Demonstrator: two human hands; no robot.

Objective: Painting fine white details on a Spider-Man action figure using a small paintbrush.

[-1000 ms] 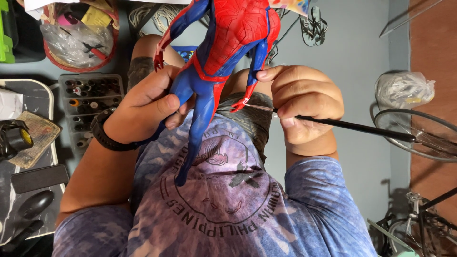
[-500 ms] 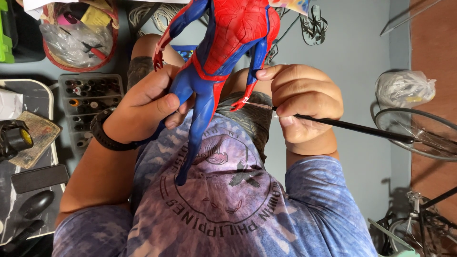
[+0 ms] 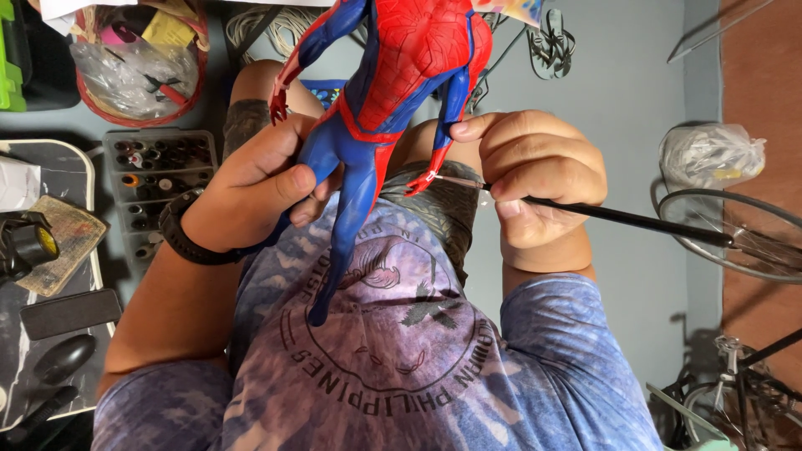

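A red and blue action figure (image 3: 393, 92) hangs upside down in the middle of the view, above my lap. My left hand (image 3: 251, 188), with a black watch on the wrist, is shut around the figure's blue thigh. My right hand (image 3: 539, 175) pinches a thin black-handled paintbrush (image 3: 635, 221), whose fine tip touches the figure's red hand (image 3: 423, 179). The brush handle runs out to the right. The figure's head is cut off at the top edge.
A tray of small paint pots (image 3: 159, 179) lies on the floor at left, beyond it a red basket (image 3: 138, 71) of bagged items. A table edge (image 3: 50, 276) with a cloth and dark tools sits far left. Wire rings (image 3: 735, 230) and a plastic bag (image 3: 710, 154) lie at right.
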